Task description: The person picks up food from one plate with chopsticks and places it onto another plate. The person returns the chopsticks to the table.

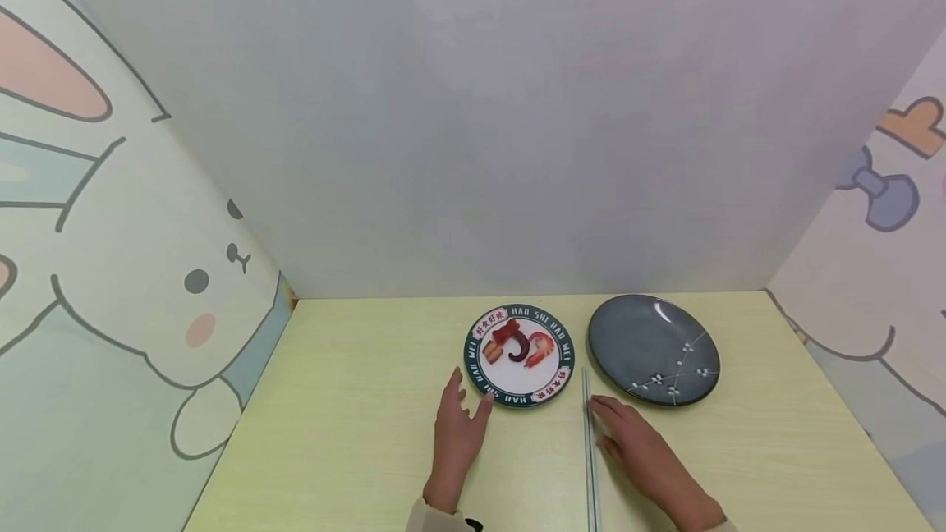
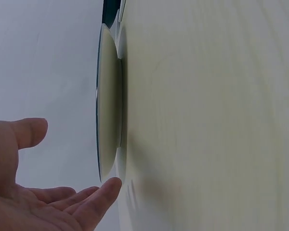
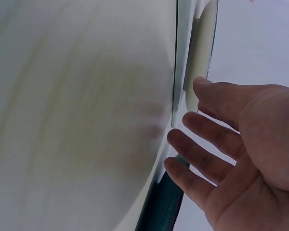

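The right hand [image 3: 241, 154], fingers parted, hangs near chopsticks [image 3: 182, 48] and dark plate [image 3: 163, 204].
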The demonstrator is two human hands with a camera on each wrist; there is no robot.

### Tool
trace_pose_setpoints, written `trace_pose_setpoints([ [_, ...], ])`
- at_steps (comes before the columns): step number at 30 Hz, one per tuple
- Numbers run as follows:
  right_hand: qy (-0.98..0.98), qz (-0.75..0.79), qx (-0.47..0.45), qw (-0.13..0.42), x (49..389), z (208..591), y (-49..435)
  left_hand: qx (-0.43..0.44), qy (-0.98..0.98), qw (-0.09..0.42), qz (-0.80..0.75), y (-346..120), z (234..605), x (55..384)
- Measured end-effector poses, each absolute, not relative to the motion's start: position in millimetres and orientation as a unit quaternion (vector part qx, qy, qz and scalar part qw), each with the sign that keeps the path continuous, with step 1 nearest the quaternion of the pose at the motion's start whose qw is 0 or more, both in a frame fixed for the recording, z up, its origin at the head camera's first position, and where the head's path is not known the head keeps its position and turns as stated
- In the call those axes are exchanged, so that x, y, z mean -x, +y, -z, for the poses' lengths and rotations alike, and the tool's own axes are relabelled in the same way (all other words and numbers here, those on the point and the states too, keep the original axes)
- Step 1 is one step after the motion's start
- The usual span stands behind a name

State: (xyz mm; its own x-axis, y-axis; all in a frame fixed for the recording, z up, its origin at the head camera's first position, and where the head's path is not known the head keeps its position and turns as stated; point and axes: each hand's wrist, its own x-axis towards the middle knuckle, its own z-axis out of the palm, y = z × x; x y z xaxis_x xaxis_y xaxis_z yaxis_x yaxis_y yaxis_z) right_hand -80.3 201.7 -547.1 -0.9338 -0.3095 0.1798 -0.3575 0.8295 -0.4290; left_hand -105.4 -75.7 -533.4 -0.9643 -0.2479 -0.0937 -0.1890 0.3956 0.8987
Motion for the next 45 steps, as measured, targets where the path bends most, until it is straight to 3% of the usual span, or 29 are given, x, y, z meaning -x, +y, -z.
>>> trace_pose_setpoints([
  [25, -0.950, -0.209, -0.219, 0.080, 99, 547, 200, -0.155, -0.800, 0.018, 0.580, -71, 539, 111],
  [45, -0.947, -0.172, -0.251, 0.101, 101, 551, 198, -0.174, -0.791, 0.039, 0.586, -68, 544, 128],
])
